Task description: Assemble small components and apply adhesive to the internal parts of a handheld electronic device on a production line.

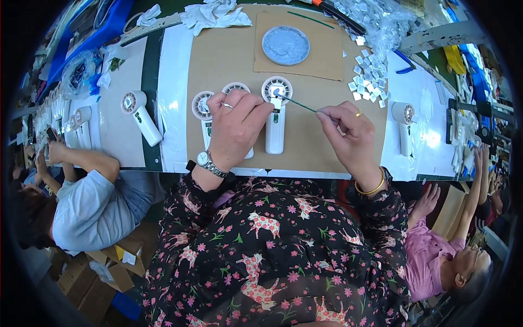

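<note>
My left hand (237, 128) has its fingers pinched together at a small white square piece (277, 89), held over the round head of a white handheld fan (275, 133). My right hand (348, 131) pinches a thin green stick (299, 103) near its end. The stick's far tip touches the white square, where a dab of blue-grey paste shows. Two more handheld fans lie left of this one, partly hidden under my left hand; one shows its round pale head (200, 106). All rest on brown cardboard (316, 155).
A round dish of grey paste (286, 45) sits on a cardboard sheet (327, 54) at the back. Loose white squares (368, 79) lie right of it. Other fans (146, 124) lie at both sides. White gloves (212, 16) lie at the far edge. People sit to left and right.
</note>
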The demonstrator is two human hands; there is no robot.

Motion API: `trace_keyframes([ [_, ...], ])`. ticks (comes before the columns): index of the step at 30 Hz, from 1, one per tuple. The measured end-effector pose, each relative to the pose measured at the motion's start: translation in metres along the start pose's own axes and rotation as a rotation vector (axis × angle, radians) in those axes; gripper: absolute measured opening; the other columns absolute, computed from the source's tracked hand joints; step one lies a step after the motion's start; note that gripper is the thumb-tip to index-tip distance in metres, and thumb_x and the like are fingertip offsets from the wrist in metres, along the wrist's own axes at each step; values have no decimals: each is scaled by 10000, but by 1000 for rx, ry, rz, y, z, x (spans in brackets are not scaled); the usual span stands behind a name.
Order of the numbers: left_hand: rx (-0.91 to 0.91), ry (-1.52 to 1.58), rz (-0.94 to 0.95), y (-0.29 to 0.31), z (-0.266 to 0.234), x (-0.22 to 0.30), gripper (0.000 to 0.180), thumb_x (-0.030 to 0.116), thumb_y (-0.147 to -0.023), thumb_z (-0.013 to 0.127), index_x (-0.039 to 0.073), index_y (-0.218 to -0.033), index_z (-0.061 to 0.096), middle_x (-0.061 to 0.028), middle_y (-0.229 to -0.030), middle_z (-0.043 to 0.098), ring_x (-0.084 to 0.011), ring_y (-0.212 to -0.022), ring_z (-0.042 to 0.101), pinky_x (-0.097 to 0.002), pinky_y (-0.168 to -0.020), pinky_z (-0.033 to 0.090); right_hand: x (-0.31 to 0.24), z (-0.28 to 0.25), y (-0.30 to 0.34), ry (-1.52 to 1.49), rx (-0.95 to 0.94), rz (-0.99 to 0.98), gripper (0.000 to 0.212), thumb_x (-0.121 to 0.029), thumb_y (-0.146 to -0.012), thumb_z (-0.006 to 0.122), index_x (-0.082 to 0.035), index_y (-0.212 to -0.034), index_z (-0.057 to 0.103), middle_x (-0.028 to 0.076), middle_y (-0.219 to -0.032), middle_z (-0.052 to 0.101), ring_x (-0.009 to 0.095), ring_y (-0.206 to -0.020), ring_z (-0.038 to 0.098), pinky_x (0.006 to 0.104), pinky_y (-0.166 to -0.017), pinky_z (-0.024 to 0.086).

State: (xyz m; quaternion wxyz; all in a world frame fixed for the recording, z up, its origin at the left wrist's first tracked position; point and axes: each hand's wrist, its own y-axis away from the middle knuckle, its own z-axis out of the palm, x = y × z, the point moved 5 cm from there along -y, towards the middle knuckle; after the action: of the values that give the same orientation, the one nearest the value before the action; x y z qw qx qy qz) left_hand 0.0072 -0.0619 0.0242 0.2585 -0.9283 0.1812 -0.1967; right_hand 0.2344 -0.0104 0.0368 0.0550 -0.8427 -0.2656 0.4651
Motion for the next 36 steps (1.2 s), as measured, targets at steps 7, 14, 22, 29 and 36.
trace_keyframes([
  [7, -2, 3, -8, -1, -1, 0, 210, 96, -817, 757, 162, -1016, 742, 57, -998, 655, -159, -980, 613, -405, -925, 318, 16, -9, 5, -180, 9, 303, 83, -23, -951, 787, 21, -1019, 776, -15, -817, 631, 35, -701, 528, 214, -611, 387],
  [14, 29, 18, -20, -5, -4, -3, 181, 111, -827, 769, 170, -995, 734, 58, -993, 655, -163, -981, 607, -414, -923, 309, 28, -8, 12, -420, 58, 374, 77, -40, -978, 775, 15, -1032, 780, -26, -869, 654, 24, -716, 503, 197, -623, 368],
  [22, 41, 4, -67, -8, -5, -5, 154, 134, -835, 834, 155, -977, 776, 21, -970, 679, -183, -990, 631, -410, -926, 297, 16, -9, 11, -158, -43, 267, 79, -27, -953, 784, 1, -1027, 786, -18, -841, 624, 33, -693, 480, 214, -612, 358],
  [29, 71, -10, -81, -10, -4, -8, 143, 163, -860, 814, 175, -971, 725, 43, -962, 654, -172, -989, 608, -426, -922, 290, 23, -10, 13, -186, -50, 242, 83, -27, -952, 786, -4, -1031, 786, -25, -841, 622, 39, -686, 463, 219, -609, 345],
  [36, 80, -7, -92, -12, -3, -8, 147, 177, -855, 828, 178, -954, 720, 40, -964, 656, -175, -989, 614, -429, -925, 287, 51, -3, 18, -592, 13, 549, 114, -76, -985, 766, 13, -1056, 774, -43, -806, 587, 33, -663, 433, 219, -570, 298],
])
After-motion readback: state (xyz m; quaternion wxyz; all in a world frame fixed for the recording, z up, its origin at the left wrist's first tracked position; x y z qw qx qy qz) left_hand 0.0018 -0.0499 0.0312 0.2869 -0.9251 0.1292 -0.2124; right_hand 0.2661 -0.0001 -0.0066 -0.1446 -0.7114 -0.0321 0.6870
